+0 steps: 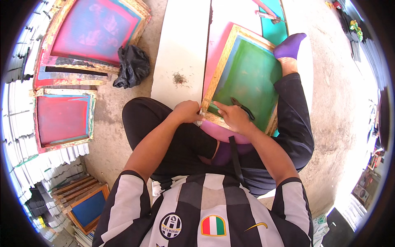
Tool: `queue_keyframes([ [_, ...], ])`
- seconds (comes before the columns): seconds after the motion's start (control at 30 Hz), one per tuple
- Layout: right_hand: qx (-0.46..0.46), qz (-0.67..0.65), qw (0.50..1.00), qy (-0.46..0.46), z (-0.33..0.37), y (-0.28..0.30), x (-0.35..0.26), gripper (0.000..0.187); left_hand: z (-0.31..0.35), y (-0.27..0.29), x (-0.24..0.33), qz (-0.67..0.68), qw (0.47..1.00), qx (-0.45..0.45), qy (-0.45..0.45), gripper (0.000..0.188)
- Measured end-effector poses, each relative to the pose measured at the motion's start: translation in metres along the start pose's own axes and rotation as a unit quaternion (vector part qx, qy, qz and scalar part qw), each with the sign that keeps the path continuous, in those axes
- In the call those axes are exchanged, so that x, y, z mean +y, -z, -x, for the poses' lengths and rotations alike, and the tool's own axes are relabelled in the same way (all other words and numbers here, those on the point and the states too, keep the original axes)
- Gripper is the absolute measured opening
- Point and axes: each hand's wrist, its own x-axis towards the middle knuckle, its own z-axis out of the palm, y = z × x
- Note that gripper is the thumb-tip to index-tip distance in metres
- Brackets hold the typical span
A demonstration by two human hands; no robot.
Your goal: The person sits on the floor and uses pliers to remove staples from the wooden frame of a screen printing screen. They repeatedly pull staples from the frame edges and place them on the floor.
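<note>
A wooden-framed printing screen with green mesh lies tilted in front of me, its near end by my lap. My left hand is closed at the frame's near left corner, pinching a whitish scrap against the wood. My right hand reaches over the near part of the mesh. Its fingers are closed round a thin, slender tool whose tip meets the left rail; the tool's exact kind is hard to make out. Dark-handled pliers rest on the mesh beside my right hand.
A small heap of dark bits sits on the white board to the left. Far off lies a tool with a reddish handle. Other framed screens and a black plastic bag are at left. My purple-socked foot is beside the frame.
</note>
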Motion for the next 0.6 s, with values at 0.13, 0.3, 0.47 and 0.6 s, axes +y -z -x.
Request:
queue_keyframes([
  [0.13,-0.017,-0.156,0.987,0.024,-0.012,-0.004,0.02,0.041,0.0,0.003,0.001,0.007,1.0,-0.006,0.006,0.057],
  [0.3,0.018,-0.086,0.996,0.032,-0.009,-0.012,0.016,0.038,-0.001,-0.006,-0.007,0.016,1.0,0.007,-0.011,0.056],
  [0.47,0.043,-0.098,0.988,0.106,-0.019,-0.016,0.024,0.044,-0.003,-0.005,-0.005,0.013,1.0,0.004,-0.011,0.055],
  [0.6,-0.196,-0.427,0.87,-0.151,-0.03,0.005,0.027,0.045,0.0,-0.001,-0.004,0.001,1.0,-0.006,-0.007,0.057],
])
